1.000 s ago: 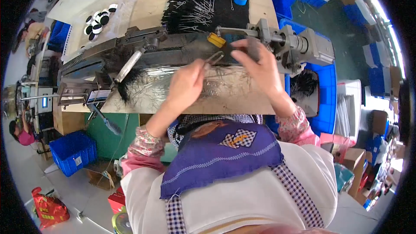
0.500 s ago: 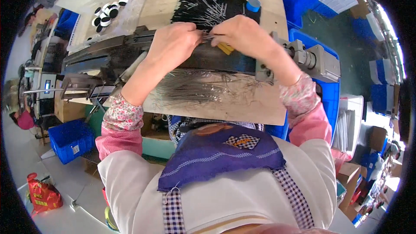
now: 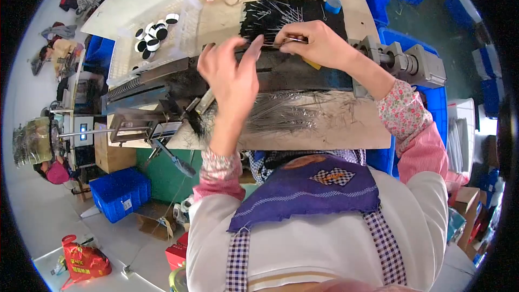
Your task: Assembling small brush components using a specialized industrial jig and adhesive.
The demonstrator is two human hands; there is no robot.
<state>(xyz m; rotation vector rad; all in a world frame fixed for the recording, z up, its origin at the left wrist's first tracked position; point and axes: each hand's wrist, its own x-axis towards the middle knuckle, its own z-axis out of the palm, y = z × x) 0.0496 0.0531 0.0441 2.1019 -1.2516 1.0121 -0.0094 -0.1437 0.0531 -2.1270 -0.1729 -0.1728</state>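
Note:
My left hand [image 3: 233,73] is raised above the dark metal machine bed [image 3: 167,84], its fingers apart and holding nothing visible. To its right, the fingers of my right hand [image 3: 319,46] are closed on a thin, shiny metal piece [image 3: 294,38], whose exact kind is partly hidden by the fingers. Beyond both hands lies a black mat [image 3: 335,24] with many loose thin metal rods [image 3: 270,11], some with looped ends. A yellow piece [image 3: 312,64] shows just below my right hand. On the near side of the bed, a heap of thin metal wires [image 3: 286,112] spreads over the wooden tabletop [image 3: 346,135].
A translucent basket [image 3: 121,57] with white-and-black round pieces [image 3: 154,35] stands back left. A blue round object [image 3: 333,5] sits at the mat's corner. Metal machine blocks [image 3: 421,66] jut out on the right. A lever-like fixture [image 3: 143,125] stands at left; blue crates [image 3: 120,194] surround the bench.
My left hand has come away from my right hand and opened, moving left and slightly nearer. My right hand stays closed over the bed. The whole view has shifted rightward.

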